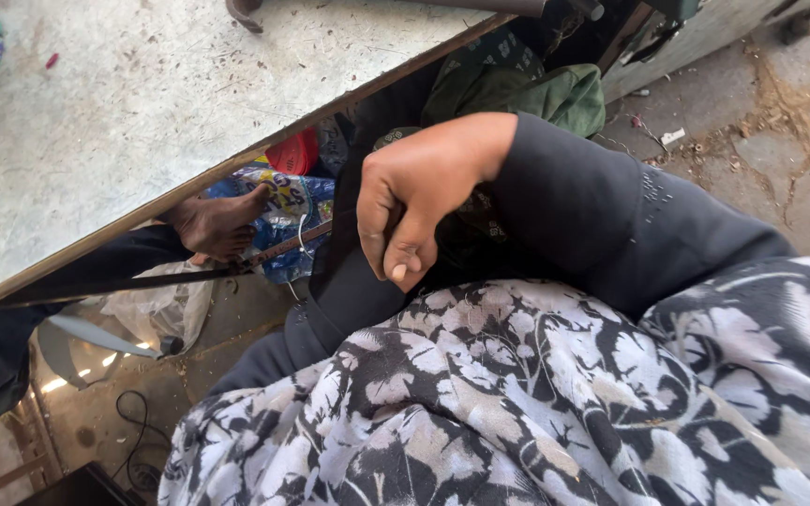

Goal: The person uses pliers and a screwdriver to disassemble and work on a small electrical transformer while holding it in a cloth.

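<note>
while the floral cloth (536,403) lies below, black fabric (349,281) is pinched in the right hand (414,201), fingers (403,262) curled together.

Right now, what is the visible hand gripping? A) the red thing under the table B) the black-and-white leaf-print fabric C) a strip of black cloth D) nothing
C: the hand is closed around a strip of black cloth, above the leaf-print fabric.

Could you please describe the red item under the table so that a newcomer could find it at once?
Follow the table's wooden edge to its middle, then look just beneath it. The red item sits in shadow above the blue printed plastic bag; it is the only bright red thing there.
</note>
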